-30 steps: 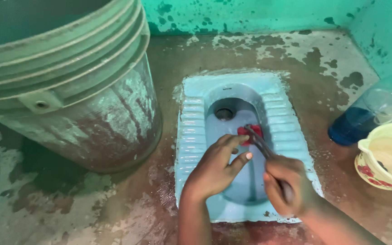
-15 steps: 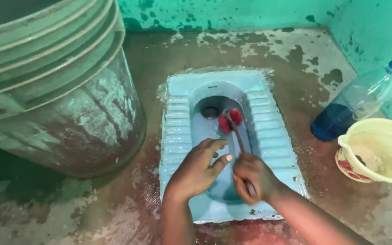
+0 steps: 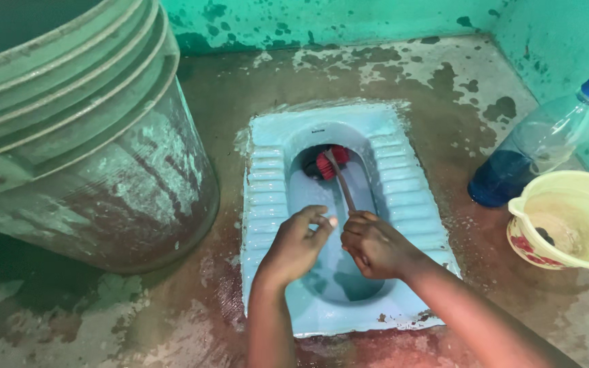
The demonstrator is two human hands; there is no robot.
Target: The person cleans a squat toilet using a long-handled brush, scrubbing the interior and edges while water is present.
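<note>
Brush head advanced to the drain of the squat pan; right hand closed round its handle, left hand loosely curled, empty, steadying alongside.

Light-blue ceramic squat toilet pan set in stained concrete floor. Large grey plastic bucket left of it. Clear plastic bottle and cream plastic mug right. Red-bristled brush inside pan.
</note>
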